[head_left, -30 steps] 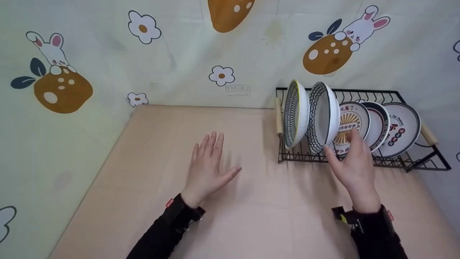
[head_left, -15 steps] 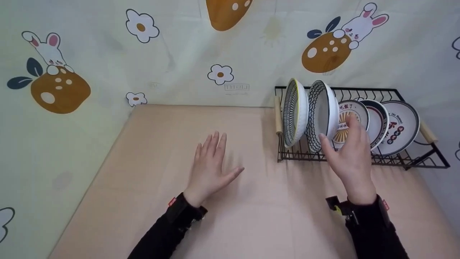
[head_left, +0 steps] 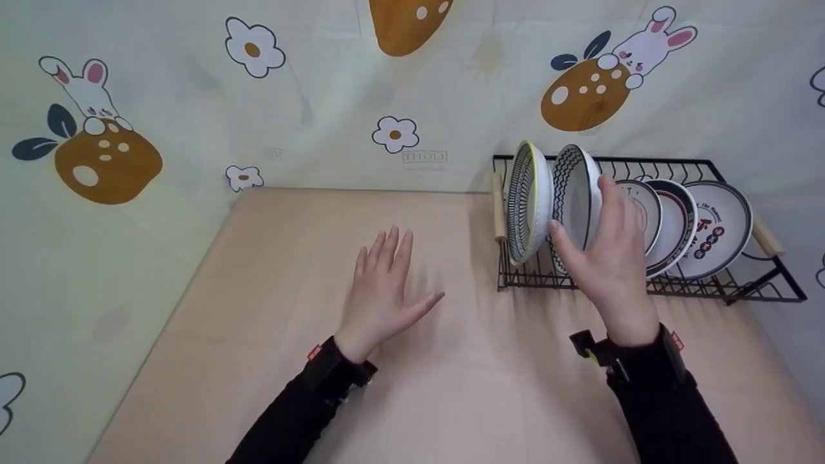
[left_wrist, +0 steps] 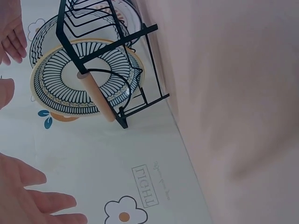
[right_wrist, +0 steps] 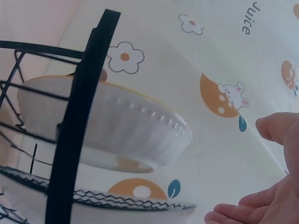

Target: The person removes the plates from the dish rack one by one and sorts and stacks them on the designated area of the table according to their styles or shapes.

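Note:
My left hand (head_left: 377,303) hovers over the table with fingers straight and thumb spread, holding nothing. Out in front of the black wire dish rack (head_left: 670,160), my right hand (head_left: 615,270) has its thumb and fingers apart, with nothing gripped. Closest to it in the head view is a bowl with a black zigzag pattern (head_left: 583,200), partly covered by the fingers. Left of that, a yellow-rimmed striped bowl (head_left: 544,206) stands on edge. In the right wrist view a gap separates the right hand (right_wrist: 275,186) from the yellow-rimmed bowl (right_wrist: 126,121).
Right of the bowls, a small plate (head_left: 652,206), a dark-banded dish (head_left: 673,222) and a plate with red marks (head_left: 725,225) stand in the rack. Wooden handles (head_left: 498,206) cap its ends. A patterned cloth (head_left: 309,116) hangs behind the peach-coloured table (head_left: 438,412).
My right hand has moved left and farther forward, from before the small plate to before the zigzag bowl. The left hand has drifted slightly right and forward. The dishes stay in place.

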`<state>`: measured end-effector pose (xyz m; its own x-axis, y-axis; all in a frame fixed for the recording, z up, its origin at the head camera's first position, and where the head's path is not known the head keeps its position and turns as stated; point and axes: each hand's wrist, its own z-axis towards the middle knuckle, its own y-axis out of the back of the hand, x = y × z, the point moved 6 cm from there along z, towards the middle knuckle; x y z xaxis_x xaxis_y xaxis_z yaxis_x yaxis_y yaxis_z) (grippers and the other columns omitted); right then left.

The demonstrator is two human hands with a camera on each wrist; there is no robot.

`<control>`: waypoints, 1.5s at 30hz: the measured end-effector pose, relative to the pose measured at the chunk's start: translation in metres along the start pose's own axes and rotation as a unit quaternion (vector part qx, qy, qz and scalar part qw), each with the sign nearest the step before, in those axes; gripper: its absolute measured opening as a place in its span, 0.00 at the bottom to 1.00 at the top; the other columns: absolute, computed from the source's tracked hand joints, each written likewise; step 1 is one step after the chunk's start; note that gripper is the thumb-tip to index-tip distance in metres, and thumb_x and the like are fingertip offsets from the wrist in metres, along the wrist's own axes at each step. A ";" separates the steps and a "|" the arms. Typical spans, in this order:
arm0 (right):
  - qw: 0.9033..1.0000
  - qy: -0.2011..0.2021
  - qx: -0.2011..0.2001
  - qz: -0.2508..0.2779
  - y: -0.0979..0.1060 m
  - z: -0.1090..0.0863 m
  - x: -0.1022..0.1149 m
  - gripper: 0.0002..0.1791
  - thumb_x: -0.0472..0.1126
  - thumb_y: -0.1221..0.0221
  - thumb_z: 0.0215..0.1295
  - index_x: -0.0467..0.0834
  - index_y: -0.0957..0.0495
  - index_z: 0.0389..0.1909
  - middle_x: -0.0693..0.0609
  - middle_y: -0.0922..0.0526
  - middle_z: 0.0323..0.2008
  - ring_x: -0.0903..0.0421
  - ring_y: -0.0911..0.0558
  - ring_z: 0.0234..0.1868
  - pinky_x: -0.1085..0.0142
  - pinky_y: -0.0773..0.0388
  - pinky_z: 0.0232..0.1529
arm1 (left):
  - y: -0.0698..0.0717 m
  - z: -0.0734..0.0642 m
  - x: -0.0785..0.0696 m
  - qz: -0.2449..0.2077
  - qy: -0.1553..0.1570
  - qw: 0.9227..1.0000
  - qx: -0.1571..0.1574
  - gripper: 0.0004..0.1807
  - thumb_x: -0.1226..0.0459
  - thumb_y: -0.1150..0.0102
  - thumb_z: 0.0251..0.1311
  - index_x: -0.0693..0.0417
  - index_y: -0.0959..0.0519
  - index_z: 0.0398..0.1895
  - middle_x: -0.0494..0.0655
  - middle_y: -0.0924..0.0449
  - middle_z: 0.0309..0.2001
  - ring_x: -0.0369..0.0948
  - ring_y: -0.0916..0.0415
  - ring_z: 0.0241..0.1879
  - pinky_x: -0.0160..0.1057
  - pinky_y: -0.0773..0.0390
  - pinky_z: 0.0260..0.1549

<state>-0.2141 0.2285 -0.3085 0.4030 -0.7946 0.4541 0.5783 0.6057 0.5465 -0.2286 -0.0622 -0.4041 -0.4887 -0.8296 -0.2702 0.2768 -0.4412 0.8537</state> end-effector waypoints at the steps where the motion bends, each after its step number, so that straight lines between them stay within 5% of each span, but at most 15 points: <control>1: 1.000 0.001 0.002 0.001 -0.001 0.001 0.002 0.44 0.47 0.34 0.61 0.30 0.41 0.71 0.32 0.33 0.66 0.36 0.36 0.67 0.44 0.42 0.68 | 0.000 0.001 0.000 -0.002 0.000 1.000 0.001 0.55 0.33 0.45 0.58 0.59 0.47 0.77 0.62 0.47 0.75 0.59 0.51 0.73 0.64 0.52 0.69; 17: 0.999 -0.009 0.048 -0.002 -0.041 0.001 0.013 0.47 0.46 0.32 0.59 0.28 0.44 0.71 0.28 0.35 0.64 0.35 0.36 0.66 0.44 0.40 0.68 | -0.002 0.005 0.000 -0.010 0.003 1.000 -0.004 0.55 0.32 0.47 0.59 0.58 0.49 0.78 0.61 0.48 0.75 0.58 0.52 0.74 0.64 0.53 0.69; 31: 0.988 -0.110 0.105 -0.002 -0.075 0.001 -0.007 0.51 0.48 0.36 0.64 0.28 0.57 0.75 0.25 0.46 0.70 0.29 0.42 0.69 0.38 0.44 0.68 | -0.013 0.015 0.007 -0.008 0.013 1.000 -0.001 0.55 0.33 0.47 0.59 0.59 0.49 0.78 0.62 0.46 0.74 0.58 0.50 0.73 0.64 0.51 0.69; 39: 0.981 -0.155 0.112 -0.010 -0.085 0.001 -0.019 0.48 0.45 0.40 0.67 0.28 0.59 0.75 0.21 0.37 0.63 0.26 0.29 0.59 0.36 0.29 0.57 | -0.016 0.013 0.008 -0.015 0.014 1.000 0.005 0.54 0.33 0.47 0.59 0.59 0.49 0.78 0.63 0.45 0.74 0.57 0.52 0.74 0.63 0.51 0.69; 45: 0.977 -0.174 0.104 -0.069 -0.086 0.002 -0.022 0.43 0.41 0.45 0.66 0.27 0.55 0.74 0.22 0.24 0.50 0.28 0.19 0.41 0.39 0.20 0.37 | -0.020 0.014 0.007 -0.017 0.015 1.000 0.017 0.54 0.34 0.47 0.59 0.60 0.49 0.78 0.64 0.46 0.74 0.59 0.51 0.74 0.62 0.50 0.70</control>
<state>-0.2744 0.1944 -0.3643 0.0441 -0.8288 0.5578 0.4388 0.5176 0.7345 -0.2490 -0.0546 -0.4175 -0.4714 -0.8250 -0.3119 0.2330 -0.4576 0.8581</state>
